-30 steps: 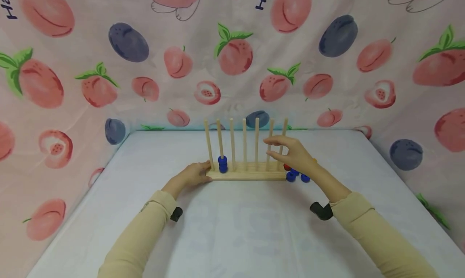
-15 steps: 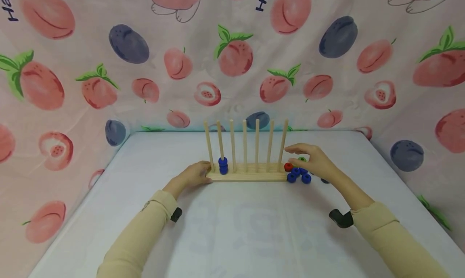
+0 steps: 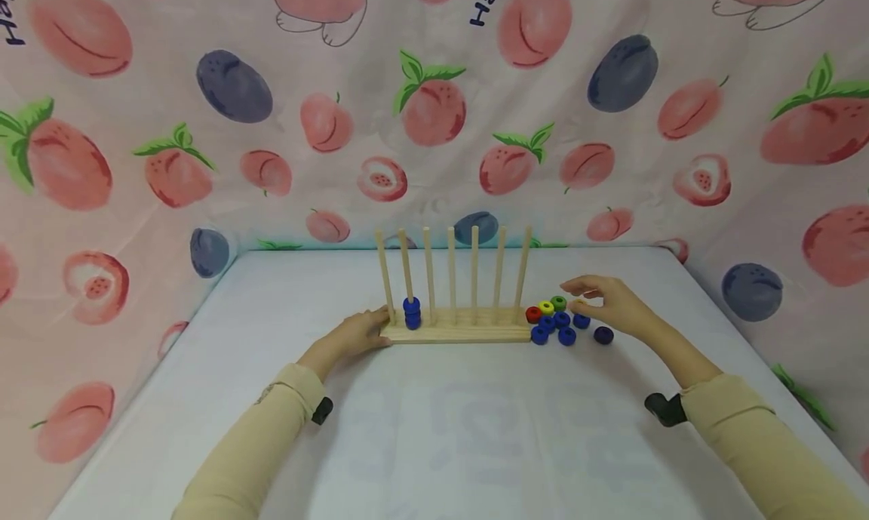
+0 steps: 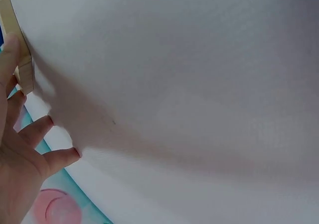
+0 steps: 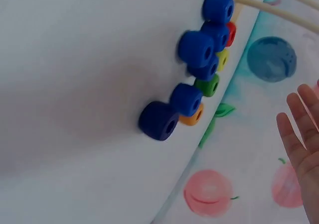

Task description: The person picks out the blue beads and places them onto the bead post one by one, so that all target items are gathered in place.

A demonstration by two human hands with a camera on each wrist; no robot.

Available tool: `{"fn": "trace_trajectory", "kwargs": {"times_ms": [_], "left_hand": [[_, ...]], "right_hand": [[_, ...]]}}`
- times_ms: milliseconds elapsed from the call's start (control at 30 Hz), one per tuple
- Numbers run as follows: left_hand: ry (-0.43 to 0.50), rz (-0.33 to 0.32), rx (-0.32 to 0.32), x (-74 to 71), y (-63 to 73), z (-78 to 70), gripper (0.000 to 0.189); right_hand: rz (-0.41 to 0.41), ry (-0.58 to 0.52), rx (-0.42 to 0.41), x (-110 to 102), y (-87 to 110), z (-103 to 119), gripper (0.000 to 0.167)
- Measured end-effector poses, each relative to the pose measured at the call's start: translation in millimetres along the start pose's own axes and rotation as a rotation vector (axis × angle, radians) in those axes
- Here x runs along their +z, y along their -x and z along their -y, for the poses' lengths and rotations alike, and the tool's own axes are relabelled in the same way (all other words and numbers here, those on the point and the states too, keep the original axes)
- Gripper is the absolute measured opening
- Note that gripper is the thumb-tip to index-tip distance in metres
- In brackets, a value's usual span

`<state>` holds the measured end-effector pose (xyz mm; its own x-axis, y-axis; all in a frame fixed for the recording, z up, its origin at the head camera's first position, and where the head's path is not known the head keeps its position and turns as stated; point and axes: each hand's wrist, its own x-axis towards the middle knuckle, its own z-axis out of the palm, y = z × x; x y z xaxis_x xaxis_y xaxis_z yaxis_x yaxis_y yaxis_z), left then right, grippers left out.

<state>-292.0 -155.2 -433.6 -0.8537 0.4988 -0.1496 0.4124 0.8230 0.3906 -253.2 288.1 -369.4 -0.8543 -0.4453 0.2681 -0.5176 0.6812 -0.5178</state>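
A wooden peg rack point(image 3: 455, 335) with a row of upright dowels stands on the table. Two blue beads point(image 3: 412, 314) are stacked on its second dowel from the left. My left hand point(image 3: 349, 335) holds the rack's left end between thumb and index finger, the other fingers spread in the left wrist view. Loose beads lie off the rack's right end: several blue ones point(image 3: 566, 336), a red bead point(image 3: 533, 315), a yellow bead point(image 3: 546, 307), a green bead point(image 3: 558, 303), an orange bead point(image 5: 192, 115) and a dark purple bead point(image 3: 603, 335). Above them hovers my right hand point(image 3: 611, 305), holding nothing, fingers extended.
The white tabletop point(image 3: 434, 429) runs back to a fruit-printed cloth point(image 3: 380, 75), which also lines both sides. Each wrist wears a black camera mount, the right one point(image 3: 665, 409) just below its sleeve cuff.
My right hand has moved right, from beside the right-hand dowels to over the loose beads, uncovering them. The left hand stays at the rack's end.
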Motion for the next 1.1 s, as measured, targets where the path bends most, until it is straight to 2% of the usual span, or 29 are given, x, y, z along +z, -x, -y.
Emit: {"fn": "trace_trajectory", "kwargs": {"times_ms": [300, 433, 700, 867, 933, 1100], "left_hand": [[-0.012, 0.027, 0.010, 0.1, 1.2, 0.6, 0.062], [-0.024, 0.031, 0.025, -0.2, 1.9, -0.3, 0.062], [-0.008, 0.011, 0.011, -5.7, 1.4, -1.4, 0.062], [0.039, 0.029, -0.014, -4.5, -1.9, 2.9, 0.065], [0.042, 0.020, 0.008, -2.7, -3.6, 7.1, 0.067], [0.046, 0.015, 0.013, -3.4, -2.2, 7.5, 0.068]], "right_hand": [[0.090, 0.123, 0.091, -2, 5.2, -20, 0.031], [0.113, 0.105, 0.128, -4, 3.9, -25, 0.029], [0.156, 0.085, 0.195, 0, 5.7, -34, 0.034], [0.183, 0.103, 0.217, 4, 6.9, -41, 0.032], [0.193, 0.106, 0.228, 5, 6.7, -44, 0.031], [0.219, 0.146, 0.217, 9, 4.6, -47, 0.030]]}}
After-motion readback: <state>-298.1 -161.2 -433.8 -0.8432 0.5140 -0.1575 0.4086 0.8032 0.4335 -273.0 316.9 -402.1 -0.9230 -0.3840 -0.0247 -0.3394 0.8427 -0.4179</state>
